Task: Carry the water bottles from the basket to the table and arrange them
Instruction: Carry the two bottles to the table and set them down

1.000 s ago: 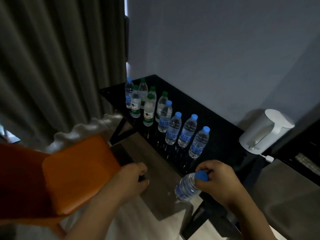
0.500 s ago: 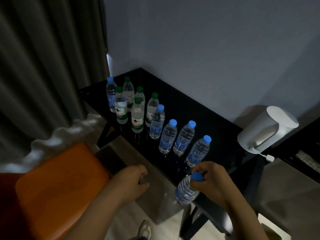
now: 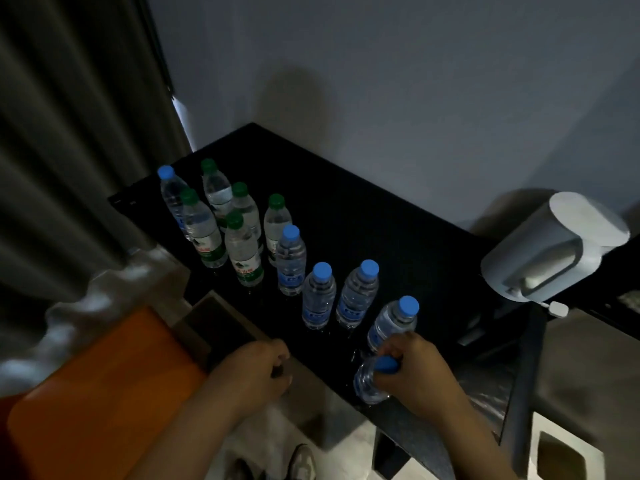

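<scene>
My right hand [image 3: 412, 372] grips a blue-capped water bottle [image 3: 370, 384] by its cap, over the near edge of the black table [image 3: 363, 216]. Several bottles stand on the table in a loose diagonal row: blue-capped ones [image 3: 320, 296] nearest me, green-capped ones [image 3: 242, 251] farther left, and one more blue-capped bottle [image 3: 171, 194] at the far left. The closest standing bottle [image 3: 393, 323] is right behind my right hand. My left hand [image 3: 258, 374] hangs loosely curled in front of the table edge with nothing visible in it. No basket is in view.
A white electric kettle [image 3: 550, 247] with a plug and cord stands at the table's right end. An orange chair [image 3: 97, 393] is at lower left, with a grey curtain [image 3: 76, 133] behind it. A wall backs the table. My shoe [image 3: 303, 462] shows on the floor.
I have stepped closer to the table. My right hand has carried the bottle forward from in front of the table to over its near edge, beside the last standing bottle. The left hand stays curled.
</scene>
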`<action>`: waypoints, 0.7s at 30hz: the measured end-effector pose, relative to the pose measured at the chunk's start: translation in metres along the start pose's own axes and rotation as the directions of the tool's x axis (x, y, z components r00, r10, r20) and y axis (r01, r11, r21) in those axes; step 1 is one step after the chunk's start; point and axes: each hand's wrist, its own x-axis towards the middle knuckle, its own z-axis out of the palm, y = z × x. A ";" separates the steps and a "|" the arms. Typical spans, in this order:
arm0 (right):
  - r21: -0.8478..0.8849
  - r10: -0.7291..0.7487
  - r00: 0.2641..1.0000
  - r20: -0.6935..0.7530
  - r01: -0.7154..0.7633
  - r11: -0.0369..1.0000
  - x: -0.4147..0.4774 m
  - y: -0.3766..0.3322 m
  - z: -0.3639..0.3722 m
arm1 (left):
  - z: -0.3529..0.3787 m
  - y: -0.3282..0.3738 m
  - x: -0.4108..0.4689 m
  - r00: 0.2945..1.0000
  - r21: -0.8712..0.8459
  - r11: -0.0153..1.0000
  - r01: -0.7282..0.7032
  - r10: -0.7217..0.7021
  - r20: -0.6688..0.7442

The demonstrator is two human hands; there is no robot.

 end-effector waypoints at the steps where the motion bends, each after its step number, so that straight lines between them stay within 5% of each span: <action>1: -0.005 0.004 1.000 -0.009 -0.004 1.000 0.002 0.002 0.001 | -0.001 0.001 0.005 1.000 -0.001 1.000 -0.004 0.004 0.009; 21: -0.045 0.080 0.987 -0.142 -0.088 0.995 0.029 -0.006 0.043 | -0.033 -0.022 0.042 0.992 0.032 0.996 -0.081 0.078 0.100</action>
